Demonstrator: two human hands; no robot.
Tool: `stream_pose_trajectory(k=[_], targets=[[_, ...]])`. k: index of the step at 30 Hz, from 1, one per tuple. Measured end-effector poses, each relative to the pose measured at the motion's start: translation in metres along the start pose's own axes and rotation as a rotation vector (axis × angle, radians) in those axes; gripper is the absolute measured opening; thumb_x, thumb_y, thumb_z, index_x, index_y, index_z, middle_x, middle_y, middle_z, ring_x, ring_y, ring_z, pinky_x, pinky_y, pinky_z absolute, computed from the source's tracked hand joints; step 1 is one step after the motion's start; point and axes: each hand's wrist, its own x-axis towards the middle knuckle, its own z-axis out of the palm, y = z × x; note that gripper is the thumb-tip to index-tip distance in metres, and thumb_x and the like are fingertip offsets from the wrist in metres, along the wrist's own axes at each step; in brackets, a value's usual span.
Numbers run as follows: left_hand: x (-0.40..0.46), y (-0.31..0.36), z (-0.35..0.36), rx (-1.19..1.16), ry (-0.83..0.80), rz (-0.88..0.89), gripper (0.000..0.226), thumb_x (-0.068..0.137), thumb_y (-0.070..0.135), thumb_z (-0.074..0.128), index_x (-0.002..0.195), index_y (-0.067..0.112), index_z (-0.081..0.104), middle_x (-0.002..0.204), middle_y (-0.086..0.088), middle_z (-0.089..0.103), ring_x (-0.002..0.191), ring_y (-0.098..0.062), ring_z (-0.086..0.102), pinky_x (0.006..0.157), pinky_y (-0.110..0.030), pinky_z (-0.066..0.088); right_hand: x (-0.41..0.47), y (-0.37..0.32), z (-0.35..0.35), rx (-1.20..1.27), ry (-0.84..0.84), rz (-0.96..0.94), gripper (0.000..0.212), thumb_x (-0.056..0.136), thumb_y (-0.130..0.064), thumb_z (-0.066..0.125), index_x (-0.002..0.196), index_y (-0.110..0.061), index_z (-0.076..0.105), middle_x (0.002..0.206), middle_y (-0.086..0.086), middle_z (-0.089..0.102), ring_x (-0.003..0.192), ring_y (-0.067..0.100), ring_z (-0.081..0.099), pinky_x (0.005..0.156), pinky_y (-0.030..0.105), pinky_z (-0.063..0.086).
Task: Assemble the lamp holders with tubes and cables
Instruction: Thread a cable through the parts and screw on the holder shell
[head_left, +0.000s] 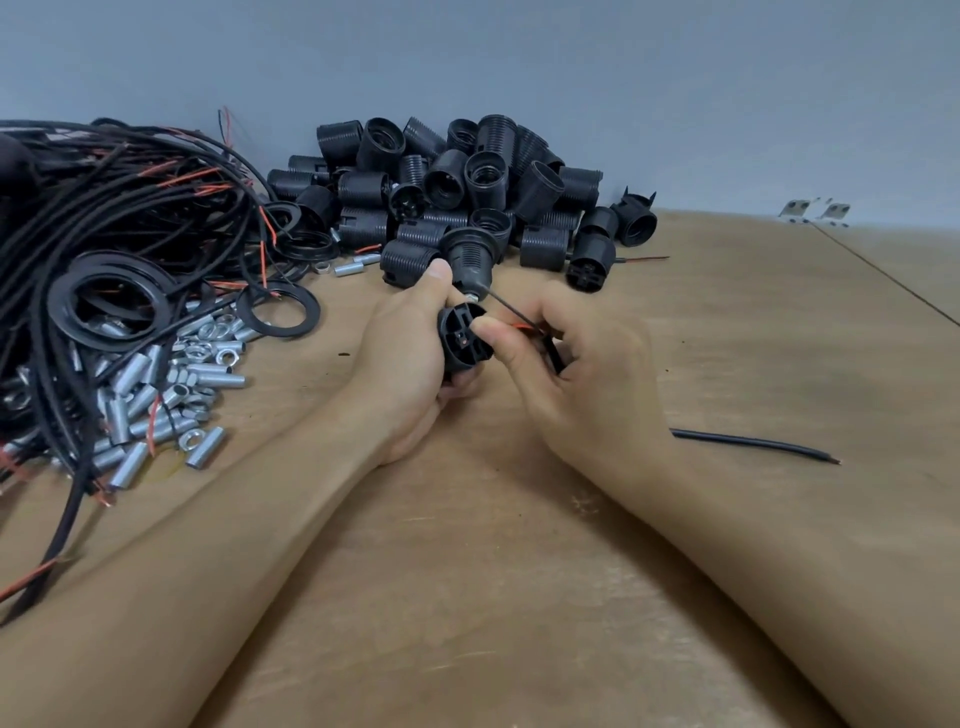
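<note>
The person sat with both forearms on the brown table (519, 571), one unit in work. The left hand (410, 358) was curled around a black lamp holder insert (464, 338), its terminal face turned up toward the camera. The right hand (566, 364) pinched a red-and-black cable (524, 325) between thumb and forefinger, right at that face; I judged the wires were being fed into the terminals, a middle step. A threaded holder shell (467, 257) with a metal tube at its tip stood just behind the left thumb, the cable apparently running through it.

Most of the job looked undone: a heap of loose lamp holders (467, 187) against the wall, threaded metal tubes and nuts (171, 384) scattered at the left, a tangle of cables (119, 208) and black rings (278, 310) beside them. A spare cable (753, 444) lay at the right.

I could read no brand, label or writing anywhere.
</note>
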Motion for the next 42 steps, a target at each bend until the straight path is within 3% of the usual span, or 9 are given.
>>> stream_pose_trajectory(k=[4, 7, 10, 14, 16, 20, 27, 33, 42], targets=[[-0.001, 0.004, -0.002, -0.004, -0.009, -0.02, 0.047, 0.105, 0.038, 0.04, 0.067, 0.013, 0.051, 0.054, -0.006, 0.047, 0.038, -0.015, 0.037, 0.037, -0.019, 0.025, 0.005, 0.002, -0.008, 0.112, -0.073, -0.042, 0.015, 0.092, -0.016, 0.067, 0.088, -0.003, 0.073, 0.071, -0.007, 0.06, 0.061, -0.01, 0.045, 0.061, 0.005, 0.03], [-0.001, 0.007, -0.002, -0.013, -0.031, -0.051, 0.048, 0.105, 0.037, 0.039, 0.066, 0.013, 0.05, 0.052, -0.004, 0.049, 0.039, -0.015, 0.036, 0.038, -0.02, 0.025, 0.008, 0.005, -0.013, 0.131, -0.119, -0.075, 0.02, 0.098, -0.014, 0.058, 0.097, -0.002, 0.074, 0.079, -0.012, 0.053, 0.071, -0.002, 0.048, 0.068, 0.008, 0.032], [-0.002, 0.008, 0.0, 0.006, -0.042, -0.058, 0.044, 0.106, 0.037, 0.038, 0.071, 0.012, 0.049, 0.054, -0.004, 0.049, 0.041, -0.016, 0.036, 0.039, -0.021, 0.024, 0.008, 0.007, -0.013, 0.117, -0.087, -0.066, 0.017, 0.096, -0.006, 0.06, 0.104, -0.002, 0.074, 0.084, -0.002, 0.053, 0.076, 0.01, 0.051, 0.068, 0.011, 0.033], [-0.003, 0.009, 0.001, 0.005, -0.044, -0.059, 0.041, 0.106, 0.036, 0.038, 0.076, 0.01, 0.049, 0.059, -0.007, 0.05, 0.041, -0.015, 0.036, 0.04, -0.021, 0.023, 0.006, 0.008, -0.01, 0.158, -0.074, -0.022, 0.027, 0.096, -0.008, 0.06, 0.123, -0.011, 0.064, 0.08, -0.007, 0.056, 0.064, 0.003, 0.054, 0.062, 0.01, 0.035], [-0.003, 0.009, 0.002, 0.004, -0.047, -0.058, 0.042, 0.106, 0.035, 0.037, 0.074, 0.01, 0.048, 0.058, -0.007, 0.049, 0.041, -0.016, 0.036, 0.041, -0.022, 0.022, 0.007, 0.009, -0.011, 0.169, -0.077, -0.039, 0.023, 0.097, -0.007, 0.059, 0.118, -0.015, 0.063, 0.078, -0.008, 0.056, 0.062, 0.01, 0.058, 0.057, 0.016, 0.039], [-0.002, 0.01, 0.003, -0.005, -0.037, -0.075, 0.042, 0.106, 0.035, 0.037, 0.074, 0.01, 0.047, 0.053, -0.002, 0.05, 0.04, -0.015, 0.036, 0.041, -0.02, 0.022, 0.009, 0.011, -0.01, 0.053, -0.054, -0.197, 0.009, 0.094, -0.001, 0.063, 0.097, -0.001, 0.072, 0.079, 0.003, 0.065, 0.07, 0.017, 0.059, 0.062, 0.031, 0.046], [-0.001, 0.009, 0.003, 0.006, -0.048, -0.066, 0.043, 0.106, 0.034, 0.036, 0.072, 0.009, 0.047, 0.053, -0.003, 0.046, 0.041, -0.016, 0.035, 0.042, -0.021, 0.022, 0.008, 0.009, -0.011, 0.017, -0.117, -0.196, 0.008, 0.094, -0.004, 0.064, 0.091, -0.002, 0.071, 0.076, 0.007, 0.063, 0.068, 0.021, 0.057, 0.061, 0.037, 0.045], [-0.001, 0.007, 0.004, 0.073, -0.02, -0.005, 0.047, 0.106, 0.033, 0.037, 0.066, 0.011, 0.047, 0.054, -0.007, 0.044, 0.039, -0.017, 0.035, 0.041, -0.021, 0.022, 0.008, 0.006, -0.012, 0.016, -0.123, -0.157, 0.008, 0.095, -0.003, 0.063, 0.092, -0.003, 0.07, 0.076, 0.002, 0.06, 0.068, 0.012, 0.05, 0.062, 0.027, 0.04], [-0.003, 0.006, 0.006, 0.15, 0.059, 0.025, 0.067, 0.105, 0.037, 0.038, 0.043, 0.023, 0.058, 0.049, 0.0, 0.048, 0.044, -0.015, 0.042, 0.046, -0.023, 0.032, 0.007, 0.005, -0.014, -0.037, -0.177, -0.194, 0.008, 0.095, -0.006, 0.063, 0.091, -0.005, 0.069, 0.074, 0.005, 0.058, 0.064, 0.015, 0.046, 0.056, 0.037, 0.041]])
